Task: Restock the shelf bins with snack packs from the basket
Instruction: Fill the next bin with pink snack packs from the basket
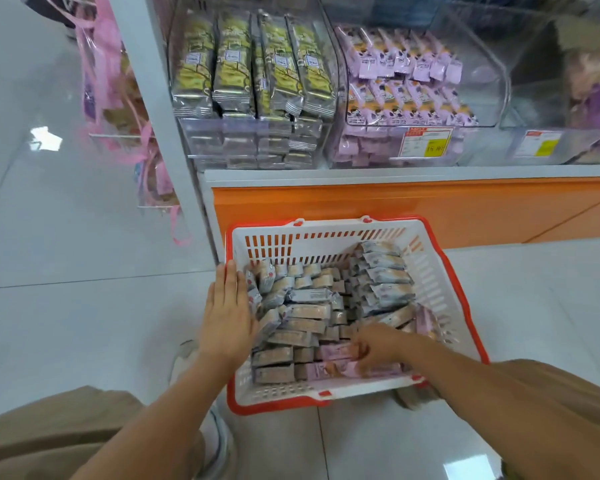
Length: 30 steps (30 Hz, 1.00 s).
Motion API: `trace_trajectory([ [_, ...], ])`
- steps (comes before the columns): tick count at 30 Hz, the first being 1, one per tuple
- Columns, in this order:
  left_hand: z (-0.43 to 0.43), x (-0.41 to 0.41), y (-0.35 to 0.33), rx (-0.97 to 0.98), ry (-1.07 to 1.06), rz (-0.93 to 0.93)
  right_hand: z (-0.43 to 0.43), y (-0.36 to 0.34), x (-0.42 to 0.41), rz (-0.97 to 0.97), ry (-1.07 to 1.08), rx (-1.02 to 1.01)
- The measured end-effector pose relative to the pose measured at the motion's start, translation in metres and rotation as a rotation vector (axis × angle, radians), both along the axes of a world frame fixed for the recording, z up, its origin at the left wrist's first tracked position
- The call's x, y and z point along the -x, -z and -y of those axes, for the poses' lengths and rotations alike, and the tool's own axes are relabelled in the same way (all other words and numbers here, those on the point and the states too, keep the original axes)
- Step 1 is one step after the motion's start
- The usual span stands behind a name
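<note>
**Step in hand:** pick-up from the basket.

The white slotted plastic basket with a red rim stands on the pale tiled floor, just in front of the orange shelf base panel. The left hand lies flat, fingers straight, on the basket's left rim. The right hand reaches into the near side, fingers curled round flat lilac snack packs. Blur hides how many. Grey-beige foil packs fill the remainder.

**Next move, as judged:** lift the lilac snack packs over the near rim, then raise them to the clear acrylic bin holding matching stock.

**Clearance:** the room between basket and bin appears unobstructed. Where the bin opens cannot be told. Yellow-green packs stand just left of it.
</note>
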<state>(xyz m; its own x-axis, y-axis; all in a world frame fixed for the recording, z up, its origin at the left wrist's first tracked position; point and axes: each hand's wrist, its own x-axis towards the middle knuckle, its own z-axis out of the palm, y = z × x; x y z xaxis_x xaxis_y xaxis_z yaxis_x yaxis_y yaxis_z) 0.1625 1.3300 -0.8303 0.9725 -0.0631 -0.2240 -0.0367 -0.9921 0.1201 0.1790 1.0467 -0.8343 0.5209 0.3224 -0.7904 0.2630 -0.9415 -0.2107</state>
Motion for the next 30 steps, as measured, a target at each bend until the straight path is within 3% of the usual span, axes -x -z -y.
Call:
trace_trajectory([
  [7,0.001,0.001,0.004,0.046,-0.017,0.018,0.002,-0.004,-0.005,-0.051,0.03,0.038],
  [13,0.002,0.0,-0.004,0.026,0.004,-0.002,0.003,-0.036,-0.02,0.065,0.267,-0.272],
  [18,0.022,-0.01,-0.018,0.404,0.095,0.094,-0.011,-0.08,-0.029,0.142,0.684,-0.723],
  [23,0.058,-0.017,-0.056,1.047,0.047,-0.166,-0.015,-0.108,-0.028,0.198,0.809,-1.025],
  [26,0.062,-0.024,-0.066,1.07,0.051,-0.001,-0.008,-0.121,-0.027,0.246,0.774,-1.089],
  [30,0.055,-0.035,-0.076,1.024,0.113,0.063,0.006,-0.14,-0.026,0.37,0.727,-1.091],
])
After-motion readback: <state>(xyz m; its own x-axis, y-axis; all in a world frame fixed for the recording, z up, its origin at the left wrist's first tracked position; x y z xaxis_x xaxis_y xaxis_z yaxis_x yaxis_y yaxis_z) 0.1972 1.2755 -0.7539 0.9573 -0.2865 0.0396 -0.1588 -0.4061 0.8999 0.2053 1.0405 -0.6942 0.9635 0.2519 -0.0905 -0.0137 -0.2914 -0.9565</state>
